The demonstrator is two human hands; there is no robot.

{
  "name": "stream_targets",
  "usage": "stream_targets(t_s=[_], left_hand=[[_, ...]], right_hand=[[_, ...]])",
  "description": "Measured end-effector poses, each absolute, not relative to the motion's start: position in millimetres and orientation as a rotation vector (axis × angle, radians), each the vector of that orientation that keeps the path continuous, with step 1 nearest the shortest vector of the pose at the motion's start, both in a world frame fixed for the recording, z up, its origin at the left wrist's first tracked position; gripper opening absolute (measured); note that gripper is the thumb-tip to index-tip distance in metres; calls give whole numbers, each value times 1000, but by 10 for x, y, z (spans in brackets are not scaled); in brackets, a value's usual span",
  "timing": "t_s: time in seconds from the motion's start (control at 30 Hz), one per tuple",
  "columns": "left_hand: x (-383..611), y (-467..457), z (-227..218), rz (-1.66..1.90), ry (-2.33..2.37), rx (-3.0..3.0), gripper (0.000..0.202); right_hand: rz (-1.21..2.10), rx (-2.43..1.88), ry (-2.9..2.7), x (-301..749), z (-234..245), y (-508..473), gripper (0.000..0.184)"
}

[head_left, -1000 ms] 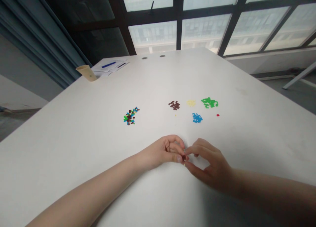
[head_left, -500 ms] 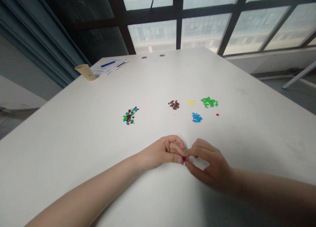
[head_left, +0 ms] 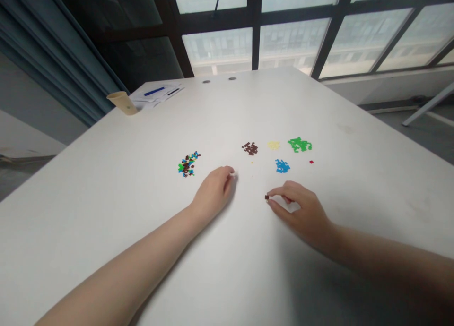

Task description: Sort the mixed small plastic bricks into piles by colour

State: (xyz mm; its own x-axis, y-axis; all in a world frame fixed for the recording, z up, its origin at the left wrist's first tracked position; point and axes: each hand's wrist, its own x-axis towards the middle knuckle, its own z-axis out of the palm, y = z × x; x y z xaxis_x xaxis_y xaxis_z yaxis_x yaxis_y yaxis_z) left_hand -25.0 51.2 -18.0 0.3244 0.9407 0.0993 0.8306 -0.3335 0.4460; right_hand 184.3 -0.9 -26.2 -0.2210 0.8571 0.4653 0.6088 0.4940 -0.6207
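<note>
My right hand (head_left: 301, 208) pinches a small dark brown toy brick (head_left: 266, 197) between thumb and forefinger, just above the white table. My left hand (head_left: 215, 186) is closed, fingers curled and fingertips together near the table; whatever may be in them is hidden. Left of it lies a mixed pile of small bricks (head_left: 187, 165) in brown, blue and green. Beyond my hands are sorted piles: brown bricks (head_left: 250, 149), pale yellow bricks (head_left: 273, 145), green bricks (head_left: 300, 145) and blue bricks (head_left: 282, 166). A single red brick (head_left: 311, 162) sits right of the blue ones.
A tiny yellow piece (head_left: 252, 162) lies below the brown pile. At the table's far left stand a beige paper cup (head_left: 122, 103) and papers (head_left: 166, 95) with a blue pen (head_left: 154, 91) on them. Windows (head_left: 294, 45) and a blue curtain (head_left: 60, 47) border the table (head_left: 227, 278).
My hands have come apart. The left moved up and left toward the piles, its fingers curling down; the right moved slightly up, keeping a brown brick in its pinch.
</note>
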Motion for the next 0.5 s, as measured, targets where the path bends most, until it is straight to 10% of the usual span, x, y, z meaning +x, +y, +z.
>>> stream_targets(t_s=[0.23,0.5], left_hand=[[-617,644,-41,-223,2411,2454,32],[-724,761,-70,-226,2335,2417,35]], right_hand=[[292,-1297,-2030,1823,-194,168,12],[112,-1612,-2271,1822,-28,1096,20]])
